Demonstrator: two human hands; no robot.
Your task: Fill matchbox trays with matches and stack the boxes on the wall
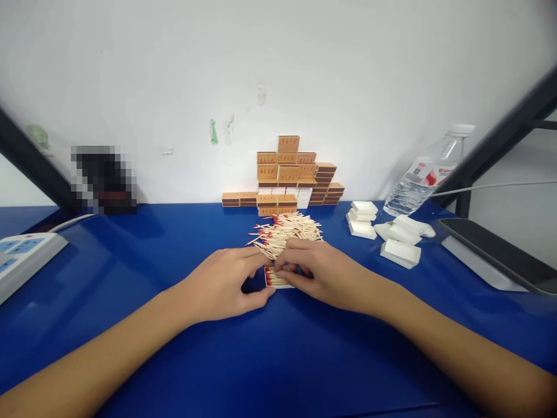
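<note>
A small white matchbox tray [285, 286] lies on the blue table, with red-tipped matches [275, 278] side by side in it. My left hand [230, 283] holds the tray's left end, thumb at the near side and fingers at the far side. From the right, my right hand [319, 270] reaches over the tray. Its thumb and fingers are pinched together on matches there and hide the tray's right part. Just beyond both hands spreads a loose heap of matches [289, 229], red heads mostly to the left.
Stacked matchboxes [287, 174] stand against the wall behind the heap. To the right are white empty trays [400, 252], a leaning water bottle [424, 171] and a phone [500, 249]. A power strip [30, 261] sits at the left, near a blurred dark object [107, 180].
</note>
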